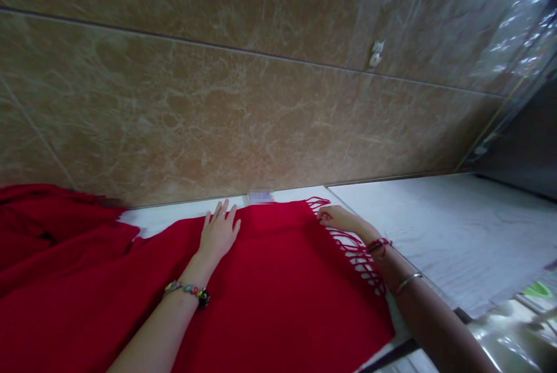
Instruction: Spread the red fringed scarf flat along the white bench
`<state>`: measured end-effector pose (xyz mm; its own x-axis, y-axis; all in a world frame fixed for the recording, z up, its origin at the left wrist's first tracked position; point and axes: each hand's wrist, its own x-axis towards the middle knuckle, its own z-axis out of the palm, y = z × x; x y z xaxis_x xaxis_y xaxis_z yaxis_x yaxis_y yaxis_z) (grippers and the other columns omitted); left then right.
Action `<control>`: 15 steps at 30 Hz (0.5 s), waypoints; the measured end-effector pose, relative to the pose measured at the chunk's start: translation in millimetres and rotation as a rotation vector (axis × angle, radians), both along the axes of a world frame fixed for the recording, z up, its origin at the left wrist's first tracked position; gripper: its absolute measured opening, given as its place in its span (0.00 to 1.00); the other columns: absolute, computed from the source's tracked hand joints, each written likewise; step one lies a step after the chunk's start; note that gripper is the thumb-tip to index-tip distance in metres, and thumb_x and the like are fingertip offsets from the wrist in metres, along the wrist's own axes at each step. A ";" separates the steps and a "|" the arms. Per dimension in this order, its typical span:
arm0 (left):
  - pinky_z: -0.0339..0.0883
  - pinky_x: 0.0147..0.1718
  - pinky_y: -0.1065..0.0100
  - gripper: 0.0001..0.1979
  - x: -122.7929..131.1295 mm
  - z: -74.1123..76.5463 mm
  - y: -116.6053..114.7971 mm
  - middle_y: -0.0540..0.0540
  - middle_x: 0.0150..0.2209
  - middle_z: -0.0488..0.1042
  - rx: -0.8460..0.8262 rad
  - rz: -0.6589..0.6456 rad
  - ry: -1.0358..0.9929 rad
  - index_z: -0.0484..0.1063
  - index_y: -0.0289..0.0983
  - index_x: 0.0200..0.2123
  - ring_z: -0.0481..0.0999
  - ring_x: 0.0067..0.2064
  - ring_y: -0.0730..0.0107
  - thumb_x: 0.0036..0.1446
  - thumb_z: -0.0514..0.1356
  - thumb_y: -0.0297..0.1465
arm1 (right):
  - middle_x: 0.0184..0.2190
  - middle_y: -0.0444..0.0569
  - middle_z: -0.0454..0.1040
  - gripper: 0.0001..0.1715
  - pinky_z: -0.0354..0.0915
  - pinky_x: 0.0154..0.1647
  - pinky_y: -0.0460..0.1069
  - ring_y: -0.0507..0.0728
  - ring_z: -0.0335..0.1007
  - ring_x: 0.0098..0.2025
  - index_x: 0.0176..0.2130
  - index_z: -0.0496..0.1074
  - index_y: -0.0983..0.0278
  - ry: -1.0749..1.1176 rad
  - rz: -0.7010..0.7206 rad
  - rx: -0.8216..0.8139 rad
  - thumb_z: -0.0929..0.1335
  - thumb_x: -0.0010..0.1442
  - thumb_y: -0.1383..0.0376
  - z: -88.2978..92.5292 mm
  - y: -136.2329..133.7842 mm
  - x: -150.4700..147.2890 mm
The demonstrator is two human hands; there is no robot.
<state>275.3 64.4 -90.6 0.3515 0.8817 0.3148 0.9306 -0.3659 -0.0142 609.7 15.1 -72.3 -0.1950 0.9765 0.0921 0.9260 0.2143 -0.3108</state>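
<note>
A red fringed shawl (278, 280) lies spread over a white table, its far edge near the tiled wall. My left hand (220, 234) rests on it near that far edge, palm down with the fingers apart; a ring and a beaded bracelet are on it and its wrist. At the shawl's right edge, my right hand (333, 217) is closed, fingers curled at the fringe (354, 251) close to the far corner. The fingertips partly hide the strands there. Knotted strands run along that edge under and beside my right wrist, over the white surface.
The white tabletop (444, 228) extends to the right. A brown marbled tile wall (209, 106) stands behind, with a small white hook (376, 54) on it. More bunched red cloth (47, 228) lies at left. Clear plastic (513, 338) and a green item (537, 289) are at lower right.
</note>
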 end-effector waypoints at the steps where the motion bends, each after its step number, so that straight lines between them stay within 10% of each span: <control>1: 0.46 0.56 0.56 0.24 1.3 0.1 -0.4 0.41 0.62 0.46 -0.021 -0.069 0.008 0.53 0.34 0.58 0.45 0.62 0.60 0.60 0.43 0.36 | 0.24 0.47 0.72 0.09 0.60 0.29 0.46 0.53 0.65 0.27 0.26 0.70 0.66 0.014 0.002 0.002 0.62 0.45 0.74 -1.6 0.9 -0.4; 15: 0.40 0.57 0.56 0.28 1.4 -5.7 5.6 0.48 0.62 0.44 -0.297 -0.249 0.060 0.49 0.39 0.59 0.43 0.62 0.64 0.59 0.39 0.44 | 0.24 0.45 0.71 0.06 0.62 0.28 0.45 0.51 0.66 0.27 0.27 0.67 0.67 0.364 -0.052 0.053 0.63 0.46 0.66 -9.4 8.0 6.9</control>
<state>276.7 70.0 -96.4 0.5763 0.8167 0.0310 0.8134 -0.5768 0.0749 616.6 23.1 -81.8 -0.0907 0.9762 0.1971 0.7669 0.1948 -0.6115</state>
